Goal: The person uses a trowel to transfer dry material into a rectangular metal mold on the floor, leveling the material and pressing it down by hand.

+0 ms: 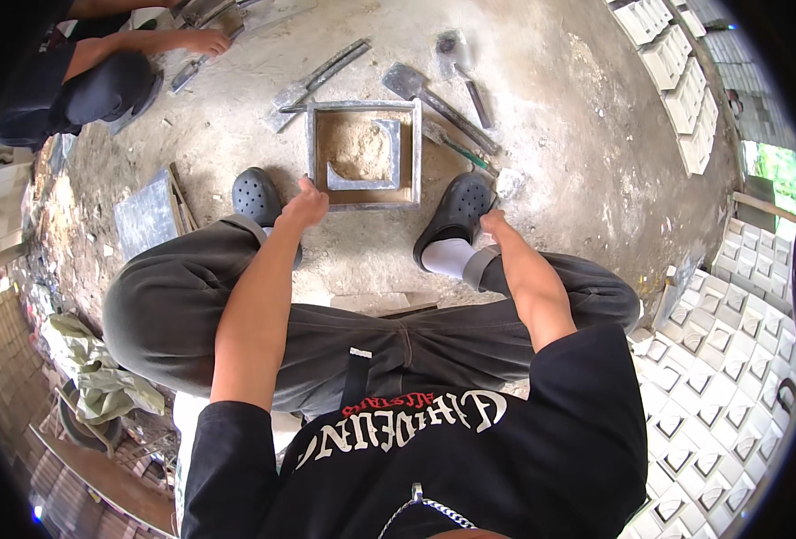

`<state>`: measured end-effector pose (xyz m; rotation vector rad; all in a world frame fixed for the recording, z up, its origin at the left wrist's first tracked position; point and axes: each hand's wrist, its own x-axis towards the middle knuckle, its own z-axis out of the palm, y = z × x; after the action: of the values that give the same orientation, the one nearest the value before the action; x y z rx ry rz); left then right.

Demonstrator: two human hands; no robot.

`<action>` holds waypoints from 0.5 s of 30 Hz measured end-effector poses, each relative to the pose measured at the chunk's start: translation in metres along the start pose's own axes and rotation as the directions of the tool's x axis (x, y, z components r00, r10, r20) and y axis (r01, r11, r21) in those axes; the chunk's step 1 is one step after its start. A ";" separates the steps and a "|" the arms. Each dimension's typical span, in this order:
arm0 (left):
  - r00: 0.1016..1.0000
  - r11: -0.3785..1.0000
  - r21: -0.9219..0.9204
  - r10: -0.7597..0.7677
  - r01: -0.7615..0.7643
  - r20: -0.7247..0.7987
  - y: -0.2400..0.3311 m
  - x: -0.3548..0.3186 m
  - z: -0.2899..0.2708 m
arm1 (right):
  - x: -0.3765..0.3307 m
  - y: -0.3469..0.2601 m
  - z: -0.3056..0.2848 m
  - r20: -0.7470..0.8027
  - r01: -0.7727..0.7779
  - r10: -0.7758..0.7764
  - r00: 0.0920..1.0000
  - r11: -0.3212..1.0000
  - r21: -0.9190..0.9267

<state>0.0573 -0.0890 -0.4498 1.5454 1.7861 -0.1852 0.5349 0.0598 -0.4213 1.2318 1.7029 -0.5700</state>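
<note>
The left hand is resting nearer the square grey frame, by its near-left corner, right hand apart, to its right; grips unclear.

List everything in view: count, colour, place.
Frame: one, grey, between clogs
Angled piece: one, grey, inside frame
Sandy heap: one, tan, inside frame
Hand tools: at least four, mostly grey, around frame
Slab: one, grey, left floor
Patterned blocks: many, white, right
Cloth: one, greenish, lower left
Other person: one, dark clothes, upper left
Clogs: two, black, on feet
Shirt: one, black, lower middle
Trousers: one pair, grey, middle
Left fingers: one hand, by frame
Right fingers: one hand, by clog
</note>
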 end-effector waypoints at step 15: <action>0.983 0.994 0.108 0.002 -0.023 0.184 0.058 -0.037 -0.063 | -0.095 0.074 -0.101 -0.046 0.079 0.153 0.987 -0.217 0.973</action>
<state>0.0810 -0.0686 -0.3626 1.5618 1.6440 -0.4130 0.5670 0.1220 -0.2810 2.4690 0.9353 -2.2007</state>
